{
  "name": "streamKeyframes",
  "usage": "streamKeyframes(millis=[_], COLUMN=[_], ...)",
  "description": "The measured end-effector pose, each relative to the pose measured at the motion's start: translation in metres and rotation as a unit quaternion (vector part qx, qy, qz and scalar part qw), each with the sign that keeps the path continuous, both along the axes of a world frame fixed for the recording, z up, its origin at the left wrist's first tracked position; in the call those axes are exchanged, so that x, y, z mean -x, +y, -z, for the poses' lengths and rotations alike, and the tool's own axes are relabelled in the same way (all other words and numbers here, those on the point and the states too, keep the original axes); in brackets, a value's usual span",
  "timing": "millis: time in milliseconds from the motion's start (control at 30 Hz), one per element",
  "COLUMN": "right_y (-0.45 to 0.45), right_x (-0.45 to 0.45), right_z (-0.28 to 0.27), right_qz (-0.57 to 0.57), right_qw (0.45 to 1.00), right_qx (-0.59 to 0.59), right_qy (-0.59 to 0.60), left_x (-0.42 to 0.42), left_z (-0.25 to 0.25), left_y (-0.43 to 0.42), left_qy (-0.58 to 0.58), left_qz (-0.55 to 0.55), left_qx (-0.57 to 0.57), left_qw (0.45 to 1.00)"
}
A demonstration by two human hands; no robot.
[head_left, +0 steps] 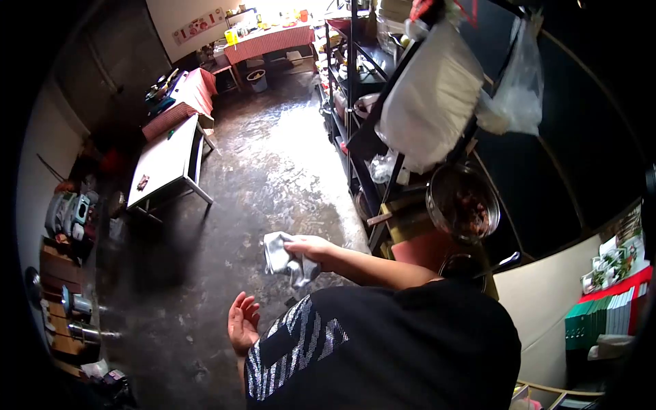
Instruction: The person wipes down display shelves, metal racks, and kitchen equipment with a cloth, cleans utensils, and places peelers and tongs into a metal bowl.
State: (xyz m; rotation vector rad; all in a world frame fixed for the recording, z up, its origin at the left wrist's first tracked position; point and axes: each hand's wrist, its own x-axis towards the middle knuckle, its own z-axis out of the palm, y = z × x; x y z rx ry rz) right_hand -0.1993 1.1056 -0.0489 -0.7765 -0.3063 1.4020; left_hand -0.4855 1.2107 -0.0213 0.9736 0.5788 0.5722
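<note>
One-handed, clutching crumpled silvery-grey cloth (279, 258) in R grip (305, 247), closed tight on it, over concrete floor (171, 307). Holding nothing in L grip (244, 326), half open & loosely curled, nr black T-shirt (424, 342). To R, steel bowl (443, 191) w/ dark pcs (471, 213), below plastic bag (437, 92).

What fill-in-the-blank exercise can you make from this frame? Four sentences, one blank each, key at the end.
1. The crumpled silvery-grey item is held in the person's ____ hand.
2. The left hand has its fingers loosely curled and holds ____.
3. Apart from its shiny pattern, the fabric of the shirt is ____.
4. In the picture, the large whitish bag hangs ____ the metal bowl of dark pieces.

Missing words: right; nothing; black; above
</note>
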Motion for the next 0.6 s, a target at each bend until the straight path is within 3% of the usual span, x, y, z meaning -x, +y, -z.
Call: streamKeyframes(millis=[100, 133, 200, 300, 333, 367, 400, 467, 533, 600], right_y=[0.005, 0.004, 0.014, 0.016, 0.016, 0.017, 0.018, 0.019, 0.029, 0.031], right_x=[-0.05, -0.06, -0.115, -0.16, -0.181, -0.193, -0.205, -0.246, -0.289, -0.361], right_z=[-0.037, -0.06, -0.035, -0.089, -0.104, -0.137, -0.166, -0.188, -0.199, -0.166], right_qz=[0.021, 0.071, 0.11, 0.37, 0.438, 0.505, 0.542, 0.541, 0.532, 0.525], right_qw=[0.988, 0.989, 0.983, 0.884, 0.822, 0.687, 0.515, 0.122, 0.068, 0.04], right_qx=[-0.077, -0.07, -0.144, -0.144, -0.132, -0.083, -0.028, 0.212, 0.337, 0.42], right_qy=[0.133, 0.11, -0.008, -0.247, -0.34, -0.515, -0.663, -0.804, -0.774, -0.739], left_x=[-0.028, -0.038, -0.059, -0.089, -0.1, -0.114, -0.128, -0.162, -0.199, -0.24], left_z=[0.006, 0.002, 0.005, 0.018, 0.024, 0.029, 0.033, 0.037, 0.048, 0.048], left_y=[0.018, 0.024, 0.044, 0.088, 0.103, 0.119, 0.135, 0.166, 0.202, 0.244], left_qy=[0.005, 0.019, 0.031, 0.035, 0.043, 0.05, 0.057, 0.066, 0.063, 0.068], left_qz=[0.002, 0.01, 0.034, 0.084, 0.096, 0.111, 0.126, 0.16, 0.194, 0.231], left_qx=[0.049, 0.056, 0.058, 0.059, 0.066, 0.073, 0.079, 0.088, 0.087, 0.083], left_qw=[0.999, 0.998, 0.997, 0.994, 0.992, 0.99, 0.987, 0.981, 0.975, 0.967])
